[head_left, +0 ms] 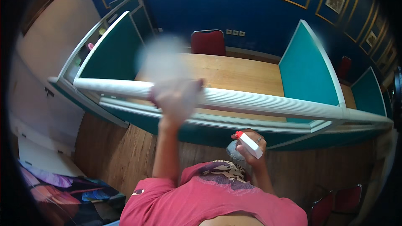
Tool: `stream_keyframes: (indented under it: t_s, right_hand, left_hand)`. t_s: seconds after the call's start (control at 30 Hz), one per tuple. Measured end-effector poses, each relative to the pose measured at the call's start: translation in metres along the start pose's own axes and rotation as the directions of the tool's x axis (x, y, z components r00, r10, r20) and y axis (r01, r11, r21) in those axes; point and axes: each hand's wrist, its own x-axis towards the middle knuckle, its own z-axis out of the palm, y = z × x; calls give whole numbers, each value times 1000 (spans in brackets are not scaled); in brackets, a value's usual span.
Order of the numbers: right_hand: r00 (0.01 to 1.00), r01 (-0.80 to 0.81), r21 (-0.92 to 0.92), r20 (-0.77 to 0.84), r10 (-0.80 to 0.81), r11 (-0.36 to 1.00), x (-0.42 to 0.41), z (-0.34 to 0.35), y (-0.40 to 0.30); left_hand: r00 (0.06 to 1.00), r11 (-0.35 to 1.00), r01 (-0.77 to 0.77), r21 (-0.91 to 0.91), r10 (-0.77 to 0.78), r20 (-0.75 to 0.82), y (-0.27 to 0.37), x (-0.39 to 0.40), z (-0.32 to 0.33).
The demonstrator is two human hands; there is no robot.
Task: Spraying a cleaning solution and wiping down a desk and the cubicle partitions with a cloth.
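Note:
My left hand [176,102] lies across the white ribbed top rail [257,99] of the desk partition, strongly blurred. Dark red edges of what looks like a cloth [153,96] stick out on both sides of the hand, against the rail. In front of my body, below the rail, my right hand [256,150] grips a spray bottle. Its white spray head [251,146] has a red nozzle, and part of the clear bottle [234,151] shows below the fingers. A pale hazy patch hides part of the desk above my left hand.
Behind the rail is a wooden desktop [238,72] between a left green divider [110,50] and a right green divider [311,66]. A red chair [208,42] stands beyond. More red chairs [347,197] are at lower right. Colourful fabric [78,197] lies at lower left.

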Motion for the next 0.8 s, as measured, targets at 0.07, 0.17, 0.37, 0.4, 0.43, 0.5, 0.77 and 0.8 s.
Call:
stream_keyframes:
  t_s: [0.07,0.17,0.37,0.4,0.43,0.5,0.77,0.8]
  right_hand:
    - [997,73,-37,40,-72,997,5,6,1]
    - [983,159,-59,99,-153,986,8,8,7]
    - [977,169,6,128,-168,986,12,19,1]
    - [974,202,17,99,-202,979,13,19,-1]
    - [969,237,24,65,-238,971,13,18,-2]
    - [961,275,30,17,-276,961,12,20,-5]
    - [980,-24,130,-191,49,991,5,17,-25]
    - [972,-40,111,-228,64,993,7,20,-28]
  left_hand:
    - [997,991,5,-134,6,80,35,-3,14]
    - [982,986,-109,-127,127,142,61,-3,25]
    - [981,947,-107,-304,150,123,23,-12,0]
    - [993,972,-44,-232,68,97,19,-7,-10]
    - [994,984,-32,-177,49,95,3,-8,-15]
    - [999,978,6,-207,2,36,-41,-17,-26]
    - [966,966,256,35,-257,30,-172,-39,-65]
    - [969,970,243,26,-243,35,-173,-39,-63]
